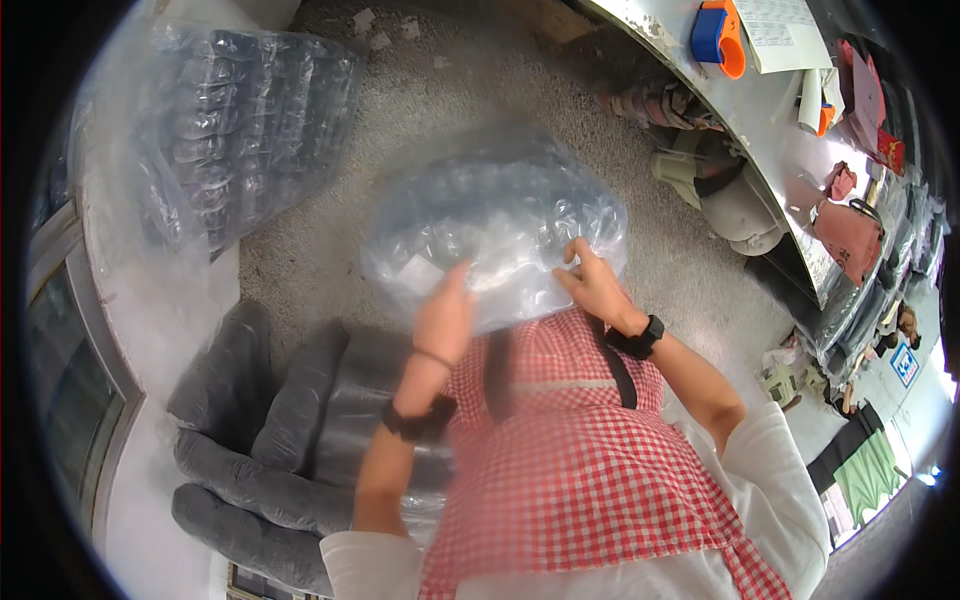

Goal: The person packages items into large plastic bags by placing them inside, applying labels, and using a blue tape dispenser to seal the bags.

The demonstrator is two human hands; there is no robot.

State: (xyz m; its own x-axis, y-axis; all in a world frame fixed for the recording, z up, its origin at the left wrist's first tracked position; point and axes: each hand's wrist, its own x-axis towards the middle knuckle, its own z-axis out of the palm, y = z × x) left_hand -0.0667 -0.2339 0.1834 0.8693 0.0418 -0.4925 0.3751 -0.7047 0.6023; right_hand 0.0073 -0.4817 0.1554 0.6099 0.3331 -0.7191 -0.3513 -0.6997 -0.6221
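Note:
A big clear plastic bag (500, 250) packed with dark, rounded items stands on the floor right in front of me. My left hand (445, 312) is over the bag's near left side, smeared by motion, so its fingers cannot be made out. At the near right side, my right hand (597, 287) has its fingers curled in on the bag's crumpled plastic. A white label (420, 272) shows through the film close to my left hand. The exact kind of the items inside is hidden by glare and folds.
Another plastic-wrapped bundle of dark stacked items (240, 110) leans at the far left. Grey padded rolls in plastic (300, 450) lie to my left. On the right a metal table (770, 110) carries an orange and blue tape dispenser (718, 38), with grey caps (740, 215) beneath it.

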